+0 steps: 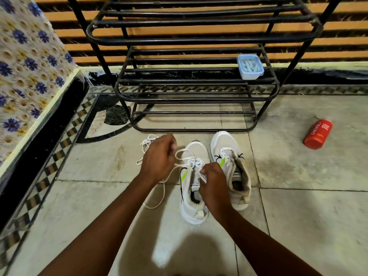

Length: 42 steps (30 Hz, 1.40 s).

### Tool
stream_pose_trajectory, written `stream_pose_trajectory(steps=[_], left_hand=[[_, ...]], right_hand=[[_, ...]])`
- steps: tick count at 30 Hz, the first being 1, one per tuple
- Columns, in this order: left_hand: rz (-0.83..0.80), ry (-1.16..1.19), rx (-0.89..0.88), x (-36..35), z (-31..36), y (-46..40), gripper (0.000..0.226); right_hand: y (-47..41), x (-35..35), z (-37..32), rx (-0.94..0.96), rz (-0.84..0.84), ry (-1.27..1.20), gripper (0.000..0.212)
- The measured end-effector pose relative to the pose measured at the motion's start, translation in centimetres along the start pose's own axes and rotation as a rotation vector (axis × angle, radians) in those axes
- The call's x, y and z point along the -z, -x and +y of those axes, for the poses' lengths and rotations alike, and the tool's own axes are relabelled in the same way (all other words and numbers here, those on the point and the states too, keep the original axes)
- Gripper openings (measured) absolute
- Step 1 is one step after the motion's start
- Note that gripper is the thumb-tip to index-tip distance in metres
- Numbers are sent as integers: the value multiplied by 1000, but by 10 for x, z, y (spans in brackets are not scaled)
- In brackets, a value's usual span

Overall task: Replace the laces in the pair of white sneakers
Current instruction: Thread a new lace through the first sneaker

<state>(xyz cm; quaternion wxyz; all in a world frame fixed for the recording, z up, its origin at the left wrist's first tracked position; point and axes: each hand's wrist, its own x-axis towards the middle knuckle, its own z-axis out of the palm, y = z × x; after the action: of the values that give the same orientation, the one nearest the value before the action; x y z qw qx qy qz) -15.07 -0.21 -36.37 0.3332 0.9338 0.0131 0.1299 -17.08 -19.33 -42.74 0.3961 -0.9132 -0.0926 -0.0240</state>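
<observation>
We count two white sneakers on the tiled floor, side by side, just in front of one black metal shoe rack (191,80); left sneaker (192,184) and right sneaker (229,168) both lie with long axis running away from us, toes toward the rack, heel openings toward us; the right one sits slightly further forward. We see two hands; the left hand (158,158) is curled, raised beside the left sneaker's toe, pinching a white lace (180,166) that runs from it to the upper eyelets; the right hand (214,186) is curled over the left sneaker's tongue, fingers pinching lace at the eyelets; exact strand we cannot tell. One loose white lace (147,143) lies in a tangle on the floor left of the shoes, partly hidden by the left hand; a further strand loops on the floor nearer us, whether same lace we cannot tell. The right sneaker has lace only in its lower eyelets. One red bottle (318,134) lies on its side well right; one pale blue tub (250,66) sits on a rack shelf; floral-covered furniture (25,72) stands at left.
</observation>
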Motion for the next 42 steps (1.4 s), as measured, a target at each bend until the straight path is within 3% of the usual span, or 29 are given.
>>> stream_pose_trajectory(steps=[2, 4, 8, 10, 13, 15, 17, 19, 23, 25, 27, 29, 32, 34, 37, 39, 42], left_hand=[[-161, -324, -233, -4, -10, 8, 15], [-216, -537, -366, -11, -23, 14, 20], [-76, -513, -326, -12, -19, 16, 6], [50, -248, -153, -7, -9, 13, 9], [184, 543, 161, 5, 11, 5, 23], [267, 819, 280, 10, 17, 0, 21], [302, 739, 251, 11, 15, -2, 21], [269, 465, 118, 9, 2, 1, 20], [-117, -164, -317, 3, -16, 10, 22], [-246, -392, -446, -2, -23, 10, 33], [-215, -375, -446, -6, -25, 12, 25], [-65, -250, -351, -8, -19, 14, 12], [164, 208, -32, -2, -10, 14, 24], [127, 576, 151, 1, 1, 12, 32], [68, 804, 317, -7, 18, 20, 40], [74, 685, 313, -17, 15, 23, 40], [8, 191, 136, -31, -7, 19, 32]], right_hand=[[-1, 0, 0, 10, 3, 40, 35], [-2, -2, -1, 23, -3, 87, 34], [-2, -3, -2, 19, -18, 170, 35], [-1, -1, -3, 12, -30, 172, 39], [-1, -1, -4, 3, -41, 175, 40], [-2, -3, -4, -5, -43, 190, 40], [-2, -4, -3, -12, -36, 200, 41], [-1, -5, -3, -14, -24, 229, 40], [-2, -6, -5, -20, -21, 252, 38], [-2, -6, -5, -29, -30, 256, 39], [-1, -6, -4, -28, -38, 244, 40], [0, -4, -5, -26, -46, 232, 39], [-1, -3, -7, -36, -44, 239, 41], [-1, -3, -8, -34, -43, 242, 43], [1, -4, -7, -28, -42, 259, 44], [1, -5, -8, -37, -38, 271, 45], [1, -6, -10, -50, -26, 298, 46]])
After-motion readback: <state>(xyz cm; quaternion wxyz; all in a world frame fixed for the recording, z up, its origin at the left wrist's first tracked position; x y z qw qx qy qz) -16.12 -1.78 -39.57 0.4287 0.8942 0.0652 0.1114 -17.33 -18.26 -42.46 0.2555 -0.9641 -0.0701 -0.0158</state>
